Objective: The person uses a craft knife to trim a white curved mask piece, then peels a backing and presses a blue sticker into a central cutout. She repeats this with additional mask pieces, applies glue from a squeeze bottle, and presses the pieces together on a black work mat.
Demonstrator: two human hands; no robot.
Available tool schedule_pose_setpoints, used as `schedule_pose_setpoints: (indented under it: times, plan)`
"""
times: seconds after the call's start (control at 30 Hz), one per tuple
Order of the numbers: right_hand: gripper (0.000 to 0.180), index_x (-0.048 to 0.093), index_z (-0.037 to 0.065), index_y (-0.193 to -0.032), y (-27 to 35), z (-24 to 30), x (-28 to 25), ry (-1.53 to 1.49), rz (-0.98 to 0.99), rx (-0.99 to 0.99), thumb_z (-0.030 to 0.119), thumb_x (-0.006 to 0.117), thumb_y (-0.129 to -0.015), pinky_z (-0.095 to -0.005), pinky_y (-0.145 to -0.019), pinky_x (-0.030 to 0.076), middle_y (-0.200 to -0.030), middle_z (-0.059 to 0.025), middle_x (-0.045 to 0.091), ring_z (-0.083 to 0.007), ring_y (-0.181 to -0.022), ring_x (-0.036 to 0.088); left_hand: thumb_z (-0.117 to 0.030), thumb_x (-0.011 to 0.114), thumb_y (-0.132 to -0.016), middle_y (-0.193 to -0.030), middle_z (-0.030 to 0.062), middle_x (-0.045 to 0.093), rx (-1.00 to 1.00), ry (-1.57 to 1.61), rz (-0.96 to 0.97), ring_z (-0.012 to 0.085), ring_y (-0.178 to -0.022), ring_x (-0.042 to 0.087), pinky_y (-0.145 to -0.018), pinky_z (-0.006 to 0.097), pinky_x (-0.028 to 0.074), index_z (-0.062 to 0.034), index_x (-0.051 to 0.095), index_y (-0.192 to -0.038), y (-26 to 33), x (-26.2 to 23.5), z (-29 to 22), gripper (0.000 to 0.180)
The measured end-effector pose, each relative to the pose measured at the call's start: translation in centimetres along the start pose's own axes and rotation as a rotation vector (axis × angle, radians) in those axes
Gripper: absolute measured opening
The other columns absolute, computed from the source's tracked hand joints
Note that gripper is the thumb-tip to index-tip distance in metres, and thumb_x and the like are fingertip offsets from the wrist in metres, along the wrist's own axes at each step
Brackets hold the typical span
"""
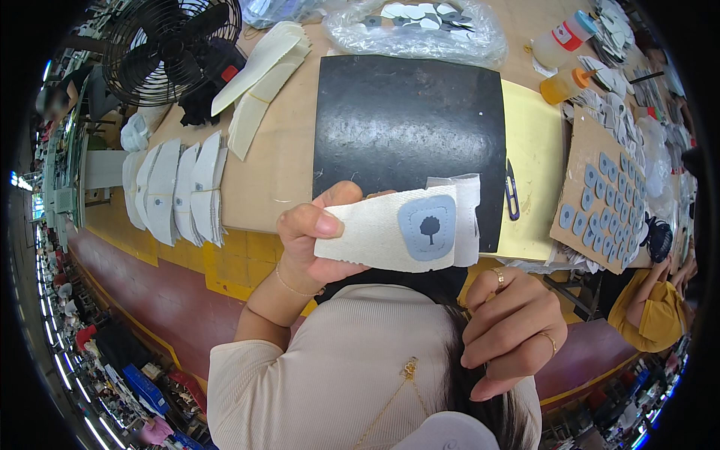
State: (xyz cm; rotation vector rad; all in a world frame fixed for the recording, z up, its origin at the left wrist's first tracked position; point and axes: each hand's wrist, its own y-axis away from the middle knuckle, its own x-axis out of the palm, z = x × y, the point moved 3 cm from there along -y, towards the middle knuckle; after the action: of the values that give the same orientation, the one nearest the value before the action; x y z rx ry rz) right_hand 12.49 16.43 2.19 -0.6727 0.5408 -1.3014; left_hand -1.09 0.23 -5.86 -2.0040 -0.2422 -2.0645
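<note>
My left hand (304,232) pinches a cream fabric piece (367,229) by its left end, thumb in front and fingers behind. Near its right end sits a rounded blue-grey patch (427,227) bearing a dark tree shape. Thin white layers (468,217) stick out behind that end. The piece is held up in front of my chest, over the front edge of a black mat (409,124). Lower right, apart from the fabric, my right hand (514,326) has its fingers curled in; they hide whatever may be inside.
Bundled fabric pieces (161,191) lie at the table's left, below a black fan (171,51). Right of the mat are yellow sheet material (534,150), a dark cutter (512,191), two bottles and a cardboard sheet (579,161) of blue patches. A plastic bag (345,34) lies behind.
</note>
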Motion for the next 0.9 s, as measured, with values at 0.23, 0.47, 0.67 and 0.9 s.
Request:
schedule_pose_setpoints:
  times: [0.23,0.47,0.67,0.9]
  plan:
    - [0.031,0.060,0.008,-0.072,0.0,-0.1,0.1,0.002,-0.007,0.005,0.021,0.086,-0.080,-0.0318,-0.060,0.036,-0.074,-0.0064,0.071,-0.0161,-0.053,0.060,-0.011,0.057,-0.075,-0.117,0.0218,0.068,-0.003,0.009,0.027,0.0438,-0.120,0.061,-0.106,0.057,0.049,-0.0110,0.060,-0.080,0.1,-0.4,-0.1,0.006]
    - [0.033,0.055,0.006,-0.066,-0.3,0.0,0.3,-0.020,-0.036,-0.003,0.012,0.084,-0.079,-0.0320,-0.059,0.038,-0.072,-0.0077,0.065,-0.0184,-0.053,0.056,-0.012,0.058,-0.075,-0.120,0.0233,0.067,-0.010,0.030,0.074,0.0448,-0.121,0.060,-0.104,0.056,0.051,-0.0104,0.061,-0.082,0.6,-1.4,-0.4,0.008]
    - [0.031,0.055,0.006,-0.067,-0.3,0.1,0.3,-0.017,-0.024,0.003,0.011,0.083,-0.079,-0.0319,-0.059,0.038,-0.073,-0.0080,0.065,-0.0185,-0.054,0.057,-0.013,0.058,-0.076,-0.114,0.0219,0.067,0.014,0.042,0.046,0.0429,-0.117,0.062,-0.102,0.055,0.052,-0.0114,0.054,-0.076,0.1,-0.4,0.1,0.004]
    - [0.019,0.055,0.007,-0.076,0.3,0.0,-0.6,-0.018,-0.237,-0.093,0.007,0.070,-0.087,-0.0327,-0.060,0.039,-0.078,-0.0126,0.071,-0.0191,-0.058,0.062,-0.011,0.059,-0.074,-0.117,0.0194,0.062,-0.044,-0.042,-0.080,0.0368,-0.108,0.062,-0.093,0.048,0.054,-0.0122,0.046,-0.070,0.2,0.1,-0.1,0.013]
